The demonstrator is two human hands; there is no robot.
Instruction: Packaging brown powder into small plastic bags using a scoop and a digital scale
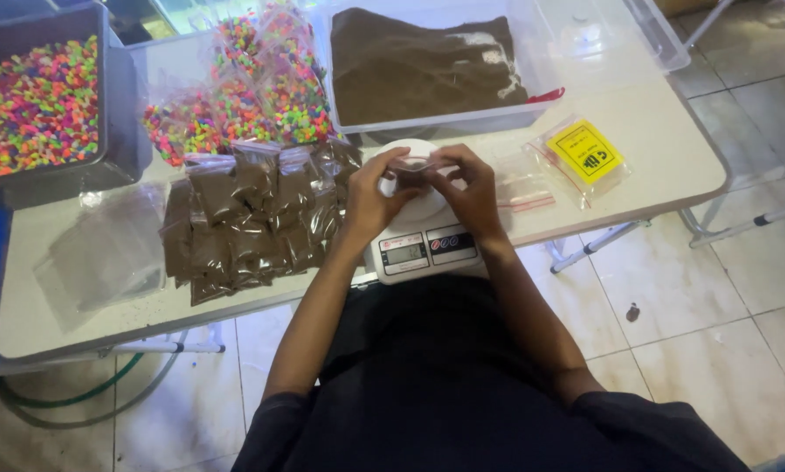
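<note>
My left hand (370,197) and my right hand (473,194) both pinch the top edge of a small clear plastic bag (414,172) with brown powder in it. The bag is held just above the round pan of a white kitchen scale (423,249) at the table's front edge. A pile of filled bags of brown powder (252,218) lies to the left of my left hand. Behind the scale stands a clear tub of loose brown powder (427,65).
Bags of multicoloured gravel (244,96) lie at the back, and a grey bin of the same gravel (34,96) stands far left. Empty clear bags (108,249) lie at left. A pack with a yellow label (584,153) and more small bags (523,188) lie right of the scale.
</note>
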